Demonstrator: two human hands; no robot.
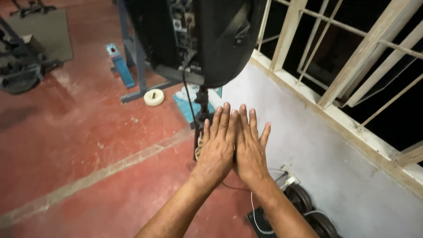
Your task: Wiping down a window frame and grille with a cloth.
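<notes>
Left hand and right hand, flat, fingers extended, edges touching, holding nothing. Just beyond the fingertips: speaker on stand; likely heavy, rigid, best gripped at the pole.

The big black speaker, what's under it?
Under the big black plastic speaker a black metal stand pole and hanging black cable show. The left hand covers the pole's foot.
</notes>
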